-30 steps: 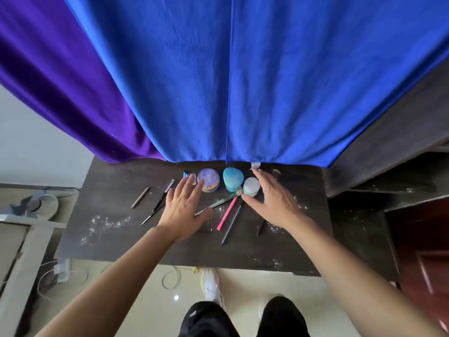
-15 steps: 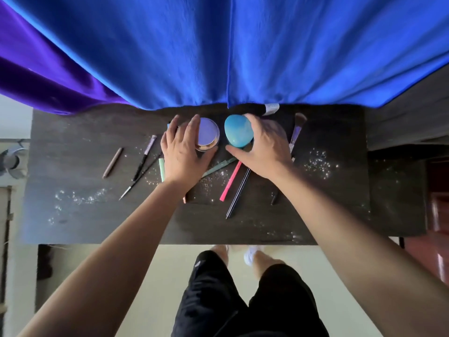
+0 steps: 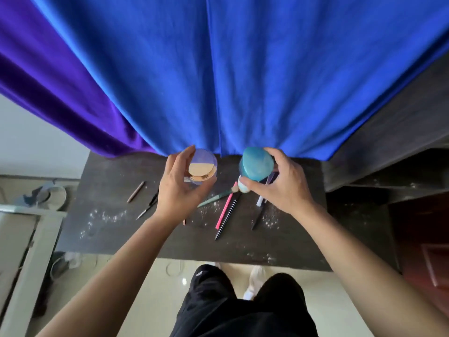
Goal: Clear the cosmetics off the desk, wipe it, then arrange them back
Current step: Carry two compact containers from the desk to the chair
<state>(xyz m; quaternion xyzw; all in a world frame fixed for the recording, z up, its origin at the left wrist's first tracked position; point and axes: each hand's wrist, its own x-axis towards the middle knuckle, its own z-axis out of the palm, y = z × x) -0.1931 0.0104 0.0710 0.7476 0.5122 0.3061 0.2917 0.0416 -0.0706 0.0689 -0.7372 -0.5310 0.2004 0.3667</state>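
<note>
- The left hand [image 3: 178, 188] grips a round jar [image 3: 202, 170] by its rim, thumb on one side and fingers curled round the other. It is over the back edge of the desk [image 3: 109, 171] and looks clear of the surface, a hold suited to carrying the jar off.
- The right hand [image 3: 284, 186] wraps a teal case [image 3: 256, 164] from the right, fingers over its far side and thumb at its near edge. This too is near the middle of the back edge. With one item in each hand, both can probably leave in a single trip.
- A white pot [image 3: 243, 187] shows just under the case, beside the thumb. I cannot tell whether the hand holds it or it sits on the desk.
- Flat in the middle of the desk lie a brush [image 3: 213, 198] and, side by side, a pink pencil [image 3: 224, 211] and a black pencil [image 3: 226, 220]. A pen [image 3: 260, 201] lies nearer the right end.
- Toward the left end lie a brown pencil [image 3: 136, 192] and tweezers [image 3: 145, 210], the latter partly behind the left wrist.
- White crumbs [image 3: 107, 215] are strewn near both ends and the front edge, hence the wipe.
- Clearing looks barely begun. The thin sticks lie flat and may roll, so they will likely need pinching or gathering.
- A blue curtain [image 3: 243, 69] hangs down to the back edge, so drawing the items toward the body should avoid snagging it.
</note>
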